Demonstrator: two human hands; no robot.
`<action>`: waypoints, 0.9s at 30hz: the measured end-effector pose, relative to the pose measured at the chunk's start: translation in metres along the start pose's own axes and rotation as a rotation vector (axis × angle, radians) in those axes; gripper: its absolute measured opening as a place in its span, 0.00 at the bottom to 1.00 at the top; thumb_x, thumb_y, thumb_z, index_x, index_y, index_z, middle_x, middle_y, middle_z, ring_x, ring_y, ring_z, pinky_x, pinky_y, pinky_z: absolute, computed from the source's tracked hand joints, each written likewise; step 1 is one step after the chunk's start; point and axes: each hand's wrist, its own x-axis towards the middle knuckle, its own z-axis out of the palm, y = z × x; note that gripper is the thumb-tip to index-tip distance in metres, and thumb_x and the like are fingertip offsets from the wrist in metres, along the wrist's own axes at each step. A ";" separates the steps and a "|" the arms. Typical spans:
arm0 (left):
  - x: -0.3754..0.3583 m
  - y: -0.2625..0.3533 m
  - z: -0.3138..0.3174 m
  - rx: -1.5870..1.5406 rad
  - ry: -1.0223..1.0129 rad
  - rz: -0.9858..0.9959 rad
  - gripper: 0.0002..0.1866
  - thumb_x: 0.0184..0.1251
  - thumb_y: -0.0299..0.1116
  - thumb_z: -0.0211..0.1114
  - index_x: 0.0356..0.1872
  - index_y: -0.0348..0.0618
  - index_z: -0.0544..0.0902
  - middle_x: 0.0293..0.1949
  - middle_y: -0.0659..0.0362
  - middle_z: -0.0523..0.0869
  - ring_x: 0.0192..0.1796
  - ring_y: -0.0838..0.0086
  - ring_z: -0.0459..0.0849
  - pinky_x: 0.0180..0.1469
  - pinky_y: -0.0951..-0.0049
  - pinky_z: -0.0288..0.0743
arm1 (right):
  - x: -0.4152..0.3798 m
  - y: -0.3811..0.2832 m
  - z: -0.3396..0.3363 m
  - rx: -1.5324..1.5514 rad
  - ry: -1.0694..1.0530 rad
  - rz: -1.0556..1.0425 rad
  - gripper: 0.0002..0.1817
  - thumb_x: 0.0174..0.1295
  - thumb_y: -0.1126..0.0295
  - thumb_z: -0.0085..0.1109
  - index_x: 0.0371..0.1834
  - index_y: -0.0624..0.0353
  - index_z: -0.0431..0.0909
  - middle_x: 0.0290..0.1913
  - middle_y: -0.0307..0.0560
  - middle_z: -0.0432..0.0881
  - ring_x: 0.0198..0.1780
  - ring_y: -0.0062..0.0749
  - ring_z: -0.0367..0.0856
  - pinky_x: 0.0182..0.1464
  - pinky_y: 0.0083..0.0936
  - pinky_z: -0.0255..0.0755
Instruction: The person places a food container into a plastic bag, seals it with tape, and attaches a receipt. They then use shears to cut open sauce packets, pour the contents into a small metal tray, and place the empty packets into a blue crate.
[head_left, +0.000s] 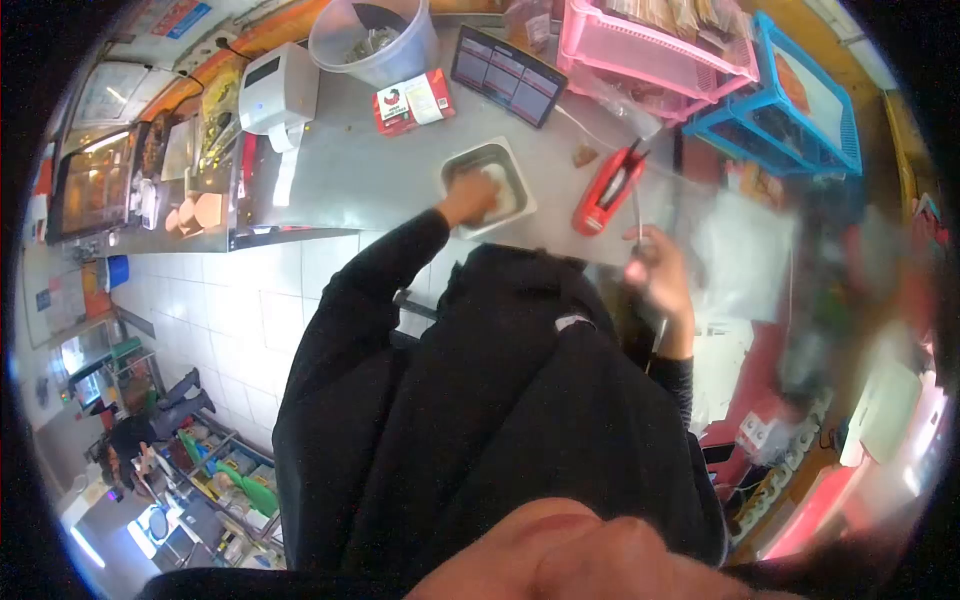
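My left hand (468, 198) reaches into a small rectangular metal pan (516, 170) on the steel counter. Its fingers curl down among something whitish in the pan; what they hold is hidden and blurred. At the counter's front edge on the right, my right hand (660, 268) is closed around a thin metal rod-like utensil (639, 212), which sticks out above and below the fist. Between the two hands lies a red device (608, 190) shaped like a stapler or tape dispenser. A small brown piece (584, 156) is behind it.
Along the back of the steel counter (345, 180) stand a label printer (275, 90), a clear bucket (375, 50), a red-and-white box (413, 102), and a tablet (508, 76). Pink (650, 60) and blue (790, 110) baskets stand at the right. Another person (150, 430) is far left.
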 end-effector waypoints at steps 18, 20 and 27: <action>-0.050 -0.035 -0.061 -0.710 0.252 0.191 0.14 0.64 0.35 0.51 0.48 0.49 0.80 0.41 0.53 0.84 0.45 0.59 0.81 0.45 0.64 0.73 | -0.023 0.003 0.108 0.145 0.168 0.094 0.34 0.40 0.49 0.74 0.45 0.58 0.72 0.18 0.31 0.73 0.21 0.14 0.70 0.25 0.12 0.57; -0.058 -0.037 -0.077 -0.730 0.317 0.219 0.14 0.63 0.34 0.52 0.48 0.50 0.80 0.42 0.53 0.84 0.44 0.59 0.82 0.44 0.66 0.74 | -0.019 -0.002 0.111 0.052 0.158 0.110 0.31 0.40 0.53 0.75 0.44 0.57 0.73 0.20 0.32 0.73 0.23 0.14 0.71 0.26 0.14 0.59; -0.085 -0.035 -0.112 -1.668 0.014 0.099 0.15 0.71 0.31 0.48 0.53 0.37 0.73 0.53 0.54 0.78 0.44 0.75 0.80 0.44 0.78 0.75 | 0.051 0.023 0.147 -0.296 0.362 -0.098 0.24 0.45 0.63 0.74 0.42 0.59 0.72 0.28 0.35 0.76 0.30 0.17 0.74 0.30 0.18 0.66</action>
